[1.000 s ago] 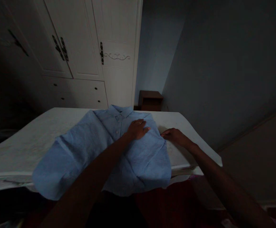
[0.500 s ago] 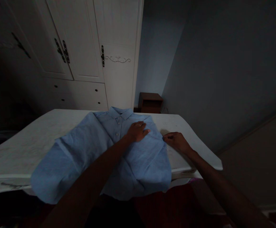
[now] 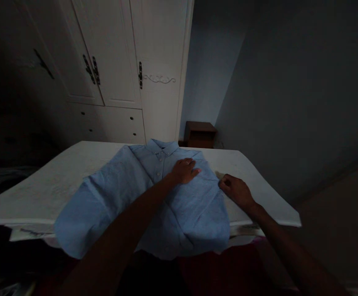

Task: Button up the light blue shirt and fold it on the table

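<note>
A light blue button-up shirt lies front side up on a white table, its collar toward the far edge and its lower part hanging over the near edge. My left hand rests flat on the chest of the shirt, right of the button line, fingers stretched out. At the right side of the shirt, my right hand is closed, with thumb and fingertips pinched on the edge of the sleeve. My left forearm crosses over the shirt and hides part of its front.
Behind the table stands a white wardrobe with dark handles and drawers. A small brown cabinet stands in the corner by the grey wall. Red fabric shows below the near table edge.
The view has turned slightly left, so everything sits a little further right. My right fingers look more tightly curled at the sleeve edge. My left hand stays on the shirt.
</note>
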Demonstrator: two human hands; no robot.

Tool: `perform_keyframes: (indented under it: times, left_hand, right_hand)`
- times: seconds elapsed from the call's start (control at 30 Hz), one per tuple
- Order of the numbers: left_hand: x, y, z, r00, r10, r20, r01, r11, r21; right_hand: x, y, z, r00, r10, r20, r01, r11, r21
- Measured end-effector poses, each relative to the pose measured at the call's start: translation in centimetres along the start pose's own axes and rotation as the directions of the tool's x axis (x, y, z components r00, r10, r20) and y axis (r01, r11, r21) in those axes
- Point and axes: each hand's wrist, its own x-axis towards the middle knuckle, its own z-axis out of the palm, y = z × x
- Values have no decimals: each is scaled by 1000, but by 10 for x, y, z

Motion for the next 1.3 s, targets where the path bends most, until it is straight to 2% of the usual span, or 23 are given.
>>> perform_keyframes:
  times: [0.17,0.27,0.33,0.43,0.53,0.6,0.67,0.77,0.87,0.9,1.07,1.2,1.3]
  left_hand:
    - [7,-7,-4,998,30,54,-25,995,-101]
    - [4,-20,-20,994,80,74,-69,987,-145]
    - [-7,-35,-36,995,88,50,-78,983,-168]
    - [-32,-69,-62,1000,23,5,-22,987,-159]
    - [-59,-113,-84,995,-91,31,93,992,-85]
    - [-74,-142,-93,986,-161,45,163,986,-36]
    - [-84,-167,-99,971,-233,58,233,972,18]
    - [-90,-191,-100,956,-284,67,279,957,73]
    - [-88,-202,-96,956,-284,74,276,956,103]
    - [-87,-205,-94,956,-285,77,275,955,112]
    - [-78,-213,-87,939,-338,56,326,931,163]
    - [-68,-221,-91,915,-404,26,390,897,210]
    - [-60,-226,-94,901,-433,27,415,878,237]
  right_hand:
    - [-2,3,4,999,-37,-14,38,998,47]
    - [-2,7,5,998,-58,-20,60,994,87]
    - [-1,10,6,997,-72,-26,75,988,133]
    - [1,12,6,996,-47,-76,66,958,279]
    - [6,2,7,979,0,-202,76,925,372]
    - [14,-16,8,958,-64,-278,162,924,346]
    - [28,-41,10,934,-207,-291,289,916,278]
    - [65,-80,15,902,-388,-189,413,903,117]
    - [113,-108,22,942,-335,13,336,942,-22]
    - [129,-114,25,949,-312,39,314,949,-40]
    - [185,-126,41,946,-287,148,300,951,-77]
    - [202,-127,51,919,-296,262,331,938,-102]
    - [207,-126,55,898,-322,301,370,922,-117]
